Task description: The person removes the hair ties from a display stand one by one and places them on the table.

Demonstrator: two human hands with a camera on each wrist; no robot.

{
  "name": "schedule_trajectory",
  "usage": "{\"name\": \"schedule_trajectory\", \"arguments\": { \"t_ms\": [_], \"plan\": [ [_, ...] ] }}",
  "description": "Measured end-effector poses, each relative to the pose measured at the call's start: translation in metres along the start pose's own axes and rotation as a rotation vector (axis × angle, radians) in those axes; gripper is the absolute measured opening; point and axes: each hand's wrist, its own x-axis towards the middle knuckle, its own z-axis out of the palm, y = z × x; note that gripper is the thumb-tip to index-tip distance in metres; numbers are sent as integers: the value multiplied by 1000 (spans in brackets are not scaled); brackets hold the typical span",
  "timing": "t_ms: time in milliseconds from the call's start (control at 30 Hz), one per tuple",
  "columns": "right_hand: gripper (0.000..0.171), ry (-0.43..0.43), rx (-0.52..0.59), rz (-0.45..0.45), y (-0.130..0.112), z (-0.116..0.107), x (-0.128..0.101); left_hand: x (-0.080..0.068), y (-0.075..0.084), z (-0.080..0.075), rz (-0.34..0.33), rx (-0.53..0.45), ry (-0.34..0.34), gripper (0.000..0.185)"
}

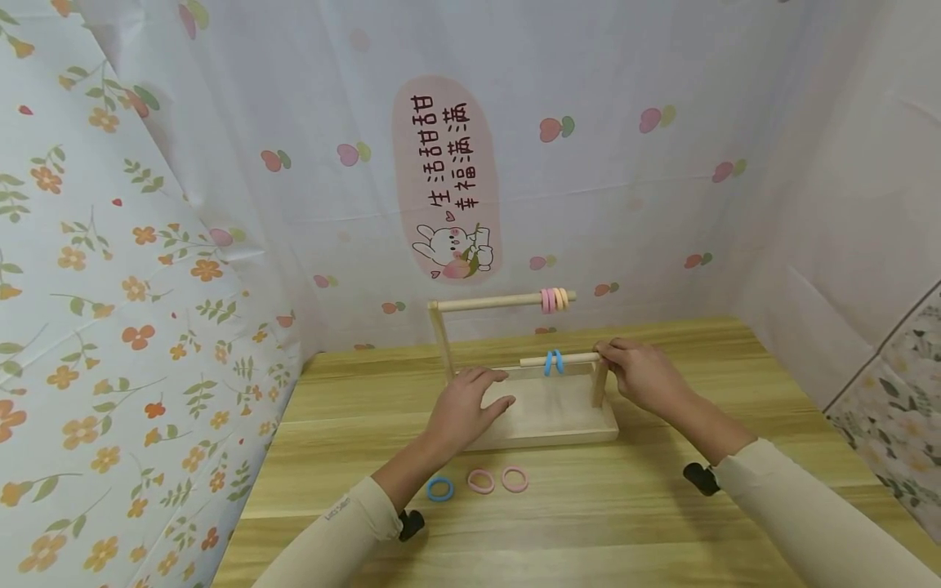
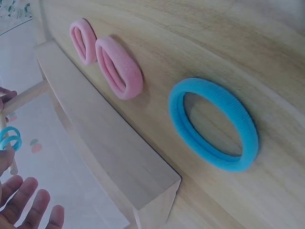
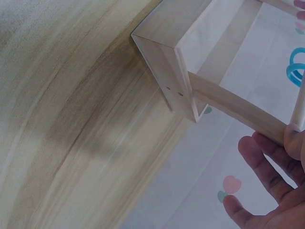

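Right hand [image 1: 641,373] at rod end [image 1: 599,357], left hand [image 1: 470,402] on base [image 1: 588,425]

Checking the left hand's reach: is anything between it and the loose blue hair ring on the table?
Nothing visible blocks it. The left hand rests open on the wooden rack base; the loose blue fabric hair ring lies on the bare wooden table near that wrist, two pink fabric rings beside it.

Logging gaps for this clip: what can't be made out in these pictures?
- Head view: whether the right hand grips the lower wooden rod; its fingers cover the rod's end.
- Left wrist view: the left hand is cut off by the frame edge.
- Right wrist view: the blue hair ring is cut off at the right edge.
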Motion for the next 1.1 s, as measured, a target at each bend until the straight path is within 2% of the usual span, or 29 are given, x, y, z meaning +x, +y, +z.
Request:
{"name": "schedule_trajectory", "arguments": {
  "t_ms": [400,1100],
  "plan": [
    [23,-7,2,14,-1,0,0,6,3,-2,-26,-27,-20,47],
    [25,-4,9,18,-1,-1,0,14,5,-1,-24,-45,12,52]
  ]
}}
